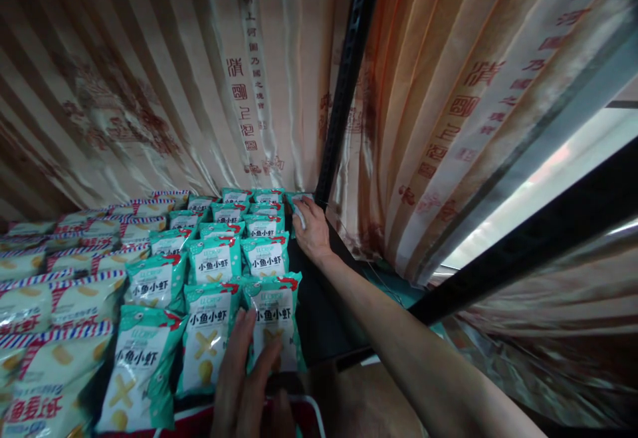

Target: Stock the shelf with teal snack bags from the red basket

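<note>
Rows of teal-and-white snack bags point(214, 262) lie flat on a dark shelf point(319, 318). My left hand point(249, 378) rests with its fingers stretched out flat on the nearest teal bags point(272, 322) at the front. My right hand point(310, 228) reaches to the back right corner of the shelf, beside the black upright post point(343, 86). Its fingers are curled on a teal bag point(298, 204) at the end of the back row.
Snack bags with red, white and blue striped edges point(64, 292) fill the shelf's left side. A striped satin curtain point(149, 79) with printed characters hangs behind and to the right. A black shelf rail point(523, 252) runs diagonally at the right. A red-and-white basket rim point(309, 411) shows at the bottom.
</note>
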`<state>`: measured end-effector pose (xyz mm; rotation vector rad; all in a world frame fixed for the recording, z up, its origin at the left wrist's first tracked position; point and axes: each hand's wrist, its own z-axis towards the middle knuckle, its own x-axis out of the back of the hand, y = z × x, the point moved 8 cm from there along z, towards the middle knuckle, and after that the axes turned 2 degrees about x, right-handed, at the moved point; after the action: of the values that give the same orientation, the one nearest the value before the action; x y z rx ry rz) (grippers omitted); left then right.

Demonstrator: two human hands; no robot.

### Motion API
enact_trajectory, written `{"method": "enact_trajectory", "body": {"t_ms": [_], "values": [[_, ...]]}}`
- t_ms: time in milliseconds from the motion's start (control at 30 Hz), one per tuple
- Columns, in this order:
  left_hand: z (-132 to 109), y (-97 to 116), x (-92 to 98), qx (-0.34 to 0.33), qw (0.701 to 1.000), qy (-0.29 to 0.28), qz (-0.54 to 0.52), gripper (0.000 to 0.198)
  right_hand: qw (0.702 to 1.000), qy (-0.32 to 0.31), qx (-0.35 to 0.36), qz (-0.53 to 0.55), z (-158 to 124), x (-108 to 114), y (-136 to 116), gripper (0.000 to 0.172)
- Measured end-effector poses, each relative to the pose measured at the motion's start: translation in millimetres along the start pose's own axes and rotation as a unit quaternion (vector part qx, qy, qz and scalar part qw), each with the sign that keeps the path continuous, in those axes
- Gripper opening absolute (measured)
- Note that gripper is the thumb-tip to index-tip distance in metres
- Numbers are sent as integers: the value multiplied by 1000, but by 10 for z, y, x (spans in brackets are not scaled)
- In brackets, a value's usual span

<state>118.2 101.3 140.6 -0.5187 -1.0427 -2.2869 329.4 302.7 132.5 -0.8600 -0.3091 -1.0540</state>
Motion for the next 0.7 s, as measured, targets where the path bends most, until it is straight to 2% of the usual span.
{"method": "enact_trajectory", "body": {"t_ms": [167,267,367,500,600,700], "values": [[83,32,-168,-3,999,14,49,53,996,-5,-16,82,58,-61,-78,37],[-55,114,-214,-99,988,34,111,48,989,27,-69,132,-2,8,-1,36],[-266,137,-247,-181,972,34,149,44,970,66,-136,189,-213,140,61,37],[-379,16,-349,-158,974,-11,164,45,952,58,-170,250,-627,258,-68,40],[-380,-2,-413,-138,979,0,151,47,945,19,-179,273,-853,250,-193,42],[-347,6,-484,-128,981,7,144,50,944,5,-180,275,-902,228,-246,44]]}}
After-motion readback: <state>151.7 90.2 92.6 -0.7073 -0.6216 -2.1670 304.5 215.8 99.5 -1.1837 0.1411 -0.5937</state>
